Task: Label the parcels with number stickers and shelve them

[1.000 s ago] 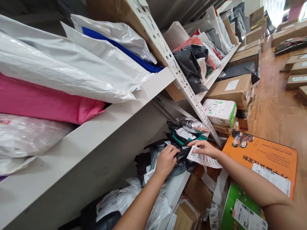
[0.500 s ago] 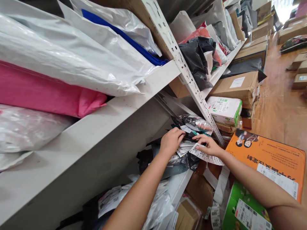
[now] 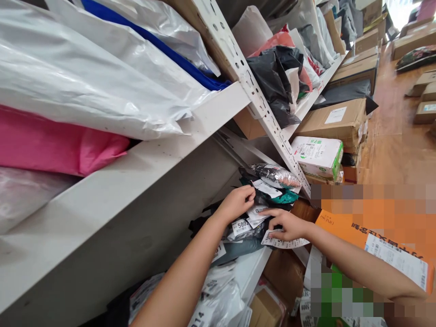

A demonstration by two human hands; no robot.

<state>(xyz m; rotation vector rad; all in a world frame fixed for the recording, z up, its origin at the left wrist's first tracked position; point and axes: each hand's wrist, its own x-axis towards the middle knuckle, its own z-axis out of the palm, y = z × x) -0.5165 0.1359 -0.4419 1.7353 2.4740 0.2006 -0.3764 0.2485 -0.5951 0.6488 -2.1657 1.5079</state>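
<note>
My right hand (image 3: 286, 223) pinches a strip of number labels (image 3: 289, 242) between thumb and fingers. Its index finger stretches out to a white label on the parcel pile. My left hand (image 3: 237, 203) is closed at the left side of that pile; what its fingers hold, if anything, is hidden. Beneath the hands lie bagged parcels with white labels, one sticker (image 3: 241, 225) reading about 5002. Just behind them are a teal-and-black bag (image 3: 288, 196) with a white label (image 3: 266, 188) and a clear-wrapped parcel (image 3: 276, 175).
A perforated white post (image 3: 262, 106) rises beyond the hands. The upper shelf edge (image 3: 136, 170) crosses above my left arm, with white and pink bags (image 3: 61, 141) on it. At right stand an orange box (image 3: 340, 222) and a white-green carton (image 3: 316, 152). More labelled bags (image 3: 218, 299) lie below.
Both hands have drawn apart slightly, the right one moving down and left with the label strip. The teal bag's white label and the sticker on the pile now show more fully. The view has shifted slightly.
</note>
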